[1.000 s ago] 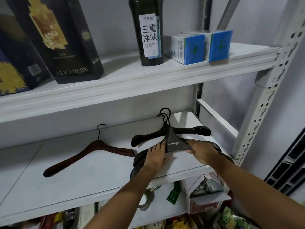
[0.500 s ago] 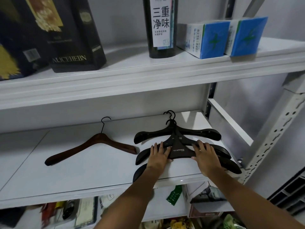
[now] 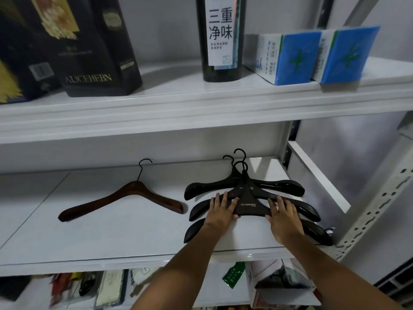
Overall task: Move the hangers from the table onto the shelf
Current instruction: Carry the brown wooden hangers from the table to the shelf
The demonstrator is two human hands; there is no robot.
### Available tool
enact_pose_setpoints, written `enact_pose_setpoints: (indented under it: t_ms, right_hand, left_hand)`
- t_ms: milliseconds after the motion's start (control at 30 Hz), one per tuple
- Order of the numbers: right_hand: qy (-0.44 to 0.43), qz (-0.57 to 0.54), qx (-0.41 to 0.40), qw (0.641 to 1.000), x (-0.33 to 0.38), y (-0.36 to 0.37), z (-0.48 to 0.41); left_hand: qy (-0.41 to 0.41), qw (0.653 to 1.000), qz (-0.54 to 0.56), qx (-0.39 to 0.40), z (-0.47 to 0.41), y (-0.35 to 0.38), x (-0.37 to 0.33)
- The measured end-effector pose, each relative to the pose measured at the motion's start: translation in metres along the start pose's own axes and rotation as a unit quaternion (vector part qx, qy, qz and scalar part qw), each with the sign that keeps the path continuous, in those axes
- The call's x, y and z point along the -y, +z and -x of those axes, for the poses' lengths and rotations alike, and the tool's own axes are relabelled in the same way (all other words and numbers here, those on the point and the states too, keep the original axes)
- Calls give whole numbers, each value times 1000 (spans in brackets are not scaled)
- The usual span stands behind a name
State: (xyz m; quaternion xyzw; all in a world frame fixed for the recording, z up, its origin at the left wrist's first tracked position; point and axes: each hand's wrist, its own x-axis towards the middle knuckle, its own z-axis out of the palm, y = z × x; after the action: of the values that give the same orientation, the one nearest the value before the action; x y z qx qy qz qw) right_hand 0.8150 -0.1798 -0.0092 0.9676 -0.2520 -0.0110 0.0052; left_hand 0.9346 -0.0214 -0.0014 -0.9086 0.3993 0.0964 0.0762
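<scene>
Your left hand point(image 3: 220, 212) and right hand point(image 3: 282, 217) lie flat on the black hangers point(image 3: 245, 198). The fingers are straight and press down, curled round nothing. The three hangers lie fanned on the shelf point(image 3: 111, 238) under your palms, with their hooks bunched together on the far side of your fingertips.

The likely trouble is the hanger nearest your wrists. Its ends sit close to the shelf's front lip, and the end outboard of your right hand is near the perforated post point(image 3: 380, 202). If you drag your palms back as you lift off, that hanger could slide over the edge. The overlapping hooks look ready to snag, so tugging one hanger may shift all three.

Outboard of your left hand, apart from the stack, a brown hanger point(image 3: 134, 195) lies flat. The board is smooth pale metal, probably slippery under the hangers.

Above your hands, the upper shelf point(image 3: 178, 104) carries a dark bottle point(image 3: 221, 39), two blue boxes point(image 3: 297, 57) and a dark box point(image 3: 98, 45). Below your forearms there is an open carton point(image 3: 279, 285) among blurred clutter. A grey wall point(image 3: 348, 139) closes the bay beyond your right hand.
</scene>
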Motion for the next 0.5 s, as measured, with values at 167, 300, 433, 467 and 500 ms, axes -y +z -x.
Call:
enact_pose_setpoints:
  t_ms: [167, 300, 433, 467, 500]
  right_hand:
    - [11, 25, 22, 999, 3, -5, -7]
    - [17, 39, 47, 998, 5, -8, -13]
    - [17, 42, 37, 998, 6, -10, -10]
    - [13, 43, 27, 999, 7, -11, -9]
    - [10, 39, 17, 999, 8, -12, -7]
  left_hand:
    - [-8, 1000, 10, -12, -8, 0, 1]
    - [-8, 999, 25, -21, -7, -1, 1]
    - [-10, 998, 34, -45, 3, -1, 3]
    - [-9, 998, 37, -48, 7, -1, 4]
    - [-7, 998, 36, -51, 11, -1, 5]
